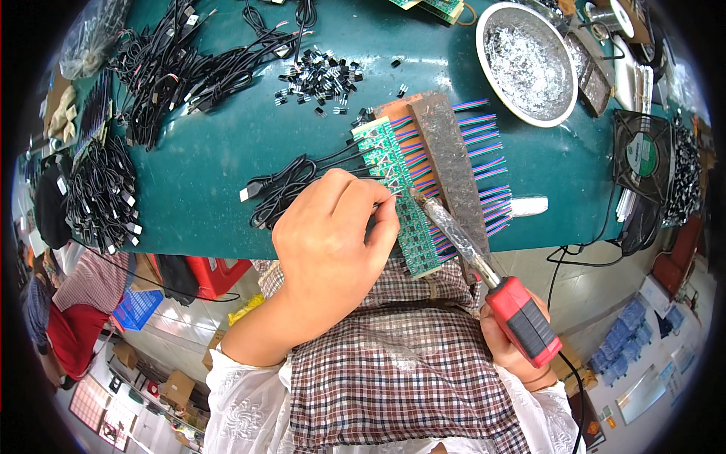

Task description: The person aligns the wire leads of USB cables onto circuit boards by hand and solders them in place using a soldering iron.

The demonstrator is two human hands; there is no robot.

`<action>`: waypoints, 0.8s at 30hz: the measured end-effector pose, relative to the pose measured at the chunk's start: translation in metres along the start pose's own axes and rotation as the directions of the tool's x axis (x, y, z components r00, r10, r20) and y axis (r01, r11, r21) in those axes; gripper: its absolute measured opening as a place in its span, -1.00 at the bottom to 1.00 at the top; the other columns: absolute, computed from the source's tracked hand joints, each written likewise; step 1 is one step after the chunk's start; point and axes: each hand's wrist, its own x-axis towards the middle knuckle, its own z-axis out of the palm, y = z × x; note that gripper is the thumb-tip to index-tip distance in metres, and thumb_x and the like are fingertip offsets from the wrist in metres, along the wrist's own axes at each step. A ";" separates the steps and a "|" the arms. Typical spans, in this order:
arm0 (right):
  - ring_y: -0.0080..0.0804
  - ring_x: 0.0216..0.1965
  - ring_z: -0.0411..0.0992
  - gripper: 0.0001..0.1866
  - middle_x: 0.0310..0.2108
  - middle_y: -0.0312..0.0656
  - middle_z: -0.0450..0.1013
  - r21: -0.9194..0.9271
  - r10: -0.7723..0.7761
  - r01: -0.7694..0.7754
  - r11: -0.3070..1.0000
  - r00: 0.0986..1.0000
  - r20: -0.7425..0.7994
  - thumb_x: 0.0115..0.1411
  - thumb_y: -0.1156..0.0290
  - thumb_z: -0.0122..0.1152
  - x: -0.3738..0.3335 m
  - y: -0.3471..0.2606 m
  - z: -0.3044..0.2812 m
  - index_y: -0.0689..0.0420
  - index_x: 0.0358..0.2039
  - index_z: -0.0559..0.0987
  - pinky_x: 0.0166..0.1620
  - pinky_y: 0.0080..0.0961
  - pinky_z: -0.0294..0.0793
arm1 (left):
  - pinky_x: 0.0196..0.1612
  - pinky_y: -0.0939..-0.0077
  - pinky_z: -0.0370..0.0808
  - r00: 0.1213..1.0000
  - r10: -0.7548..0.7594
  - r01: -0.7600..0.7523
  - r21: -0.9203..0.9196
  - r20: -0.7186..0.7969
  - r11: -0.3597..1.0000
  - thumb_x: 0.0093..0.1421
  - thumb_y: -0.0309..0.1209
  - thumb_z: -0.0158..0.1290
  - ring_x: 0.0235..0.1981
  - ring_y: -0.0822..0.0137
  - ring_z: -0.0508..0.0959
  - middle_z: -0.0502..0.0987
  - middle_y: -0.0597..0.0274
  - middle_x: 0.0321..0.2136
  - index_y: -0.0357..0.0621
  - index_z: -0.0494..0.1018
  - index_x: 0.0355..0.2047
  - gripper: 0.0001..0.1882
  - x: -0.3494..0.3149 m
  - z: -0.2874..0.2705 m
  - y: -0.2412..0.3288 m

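My left hand is closed in a pinch at the left edge of a green circuit board panel. Its fingertips hold the thin end of a black cable, mostly hidden by the fingers. Other black cables with USB plugs run to the same edge. My right hand grips the red and black handle of a soldering iron. The iron's tip meets or nearly meets the panel beside my left fingertips. Thin multicoloured wires fan out from the panel's right side, beneath a dark flat bar.
Small black components lie in a heap beyond the panel. Bundles of black cables cover the left side. A white-rimmed bowl with silvery bits stands at the far right, near a solder spool and a black fan.
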 end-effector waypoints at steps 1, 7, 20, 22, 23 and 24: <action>-0.25 -0.59 0.47 -0.67 -0.52 -0.11 0.47 0.000 0.001 -0.001 1.000 1.000 0.001 -0.17 0.65 0.46 -0.002 0.001 0.000 0.24 -0.36 0.53 -0.50 -0.45 0.44 | -0.63 0.51 0.28 1.000 0.002 -0.002 0.000 0.000 1.000 -0.02 -0.59 0.35 -0.67 0.44 0.43 0.56 0.35 -0.52 -0.12 0.60 -0.46 -0.85 0.000 0.000 0.000; -0.26 -0.57 0.47 -0.64 -0.48 -0.11 0.48 0.060 0.112 -0.113 0.992 0.994 0.014 -0.18 0.63 0.46 -0.012 0.000 -0.003 0.24 -0.32 0.54 -0.47 -0.44 0.45 | -0.63 0.51 0.28 1.000 0.004 -0.004 0.001 -0.002 1.000 -0.03 -0.59 0.34 -0.67 0.44 0.42 0.55 0.35 -0.53 -0.11 0.59 -0.47 -0.85 0.000 0.000 0.000; -0.25 -0.56 0.46 -0.61 -0.48 -0.13 0.46 -0.005 0.130 -0.130 0.991 0.990 0.061 -0.17 0.59 0.47 -0.018 -0.003 -0.010 0.23 -0.26 0.56 -0.46 -0.41 0.45 | -0.53 0.49 0.44 0.999 0.019 -0.020 0.030 0.036 0.999 -0.03 -0.57 0.37 -0.55 0.37 0.62 0.55 0.31 -0.53 -0.13 0.58 -0.49 -0.84 -0.001 0.000 0.000; -0.24 -0.55 0.47 -0.61 -0.48 -0.12 0.47 -0.013 0.114 -0.113 0.993 0.991 0.071 -0.16 0.59 0.47 -0.016 -0.003 -0.011 0.23 -0.26 0.56 -0.45 -0.40 0.46 | -0.51 0.46 0.45 0.999 0.036 -0.037 0.030 0.030 0.999 -0.03 -0.58 0.36 -0.55 0.36 0.60 0.54 0.31 -0.53 -0.13 0.57 -0.50 -0.83 -0.001 0.001 0.000; -0.21 -0.54 0.48 -0.61 -0.46 -0.11 0.49 -0.027 0.090 -0.088 0.996 0.993 0.076 -0.17 0.59 0.47 -0.015 -0.003 -0.011 0.23 -0.26 0.56 -0.44 -0.39 0.48 | -0.51 0.46 0.45 0.999 0.036 -0.037 0.030 0.030 0.999 -0.03 -0.58 0.36 -0.55 0.36 0.60 0.54 0.31 -0.53 -0.13 0.57 -0.50 -0.83 -0.001 0.002 0.000; -0.19 -0.53 0.50 -0.61 -0.45 -0.09 0.50 -0.041 0.066 -0.063 0.997 0.995 0.081 -0.17 0.58 0.47 -0.014 -0.003 -0.010 0.23 -0.26 0.56 -0.43 -0.38 0.49 | -0.52 0.47 0.45 0.999 0.036 -0.037 0.030 0.030 0.999 -0.04 -0.58 0.36 -0.56 0.36 0.60 0.54 0.31 -0.53 -0.13 0.56 -0.50 -0.83 -0.001 0.002 0.000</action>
